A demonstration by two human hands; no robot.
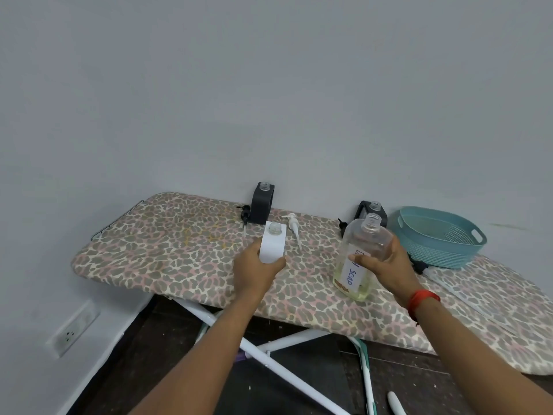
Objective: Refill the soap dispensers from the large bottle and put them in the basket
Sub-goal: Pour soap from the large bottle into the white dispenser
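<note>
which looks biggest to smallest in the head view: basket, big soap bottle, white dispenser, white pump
1-2. basket and large bottle: about alike, bottle nearer, so unranked
3. white dispenser
4. white pump

front dispenser (271, 242) L | big bottle (360, 259) ctr | basket (443, 235) R | all on board (167, 250)

The label on the large bottle (363, 253) is half covered by the right grip (386, 265), so only "SOAP" reads. Right behind the bottle a black dispenser (374, 207) is mostly blocked, just its neck and shoulders peek out. Left of the bottle, the left grip (257, 271) hides the base of the white dispenser (272, 245). Right of it the table (508, 310) runs off the edge. Below it, some white thing (394, 403) is cut off, no idea what.
</note>
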